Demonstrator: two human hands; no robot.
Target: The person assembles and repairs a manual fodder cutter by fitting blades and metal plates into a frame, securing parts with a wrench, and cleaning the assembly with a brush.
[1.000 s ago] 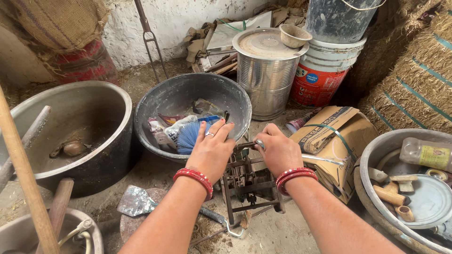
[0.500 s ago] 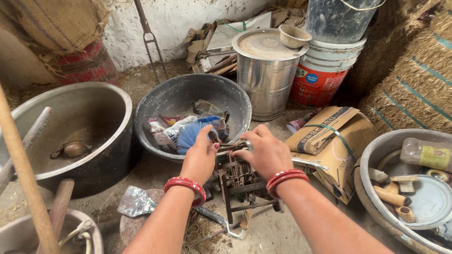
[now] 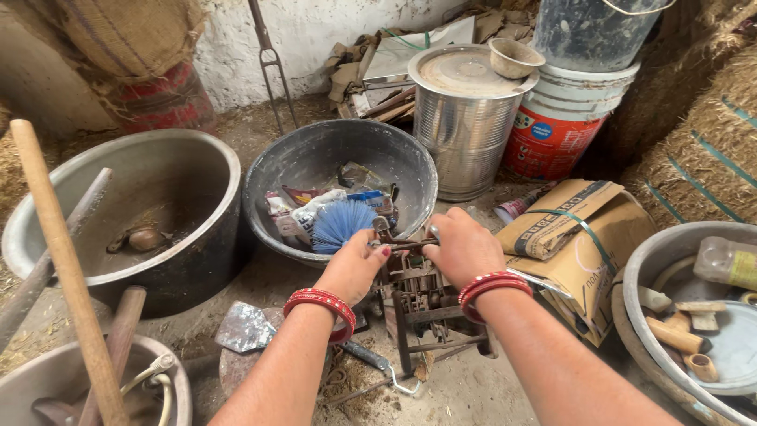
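**Item: rusty metal frame gadget, both hands on its top bar**

- Left hand (image 3: pixel 356 264): fingers curled shut on the left end of the thin bar (image 3: pixel 404 244) atop the rusty metal frame (image 3: pixel 422 304); red bangles at the wrist.
- Right hand (image 3: pixel 464 246): clamped over the bar's right end, red bangles too. Hands close together, not touching.
- Frame: stands on the dirt floor, centre, just in front of the dark basin (image 3: pixel 339 162).
- Basin contents: blue bristle brush (image 3: pixel 341 223) and crumpled wrappers (image 3: pixel 296 213), white/red/blue, print too small to tell.
- R of frame: tan cardboard package (image 3: pixel 579 248), flattish, green strap across, lying tilted.
- Behind: ribbed steel drum (image 3: pixel 465 126) w/ lid, small bowl on top; red-and-white bucket (image 3: pixel 561 130) w/ round blue label, grey bucket stacked in it.
- Far R: metal tub (image 3: pixel 643 276) w/ clear bottle, yellow label (image 3: pixel 729 262).
- L: large grey pot (image 3: pixel 197 170); wooden pole (image 3: pixel 67 268) leaning across.
- Near L wrist: crumpled silver foil pack (image 3: pixel 246 327) on floor.
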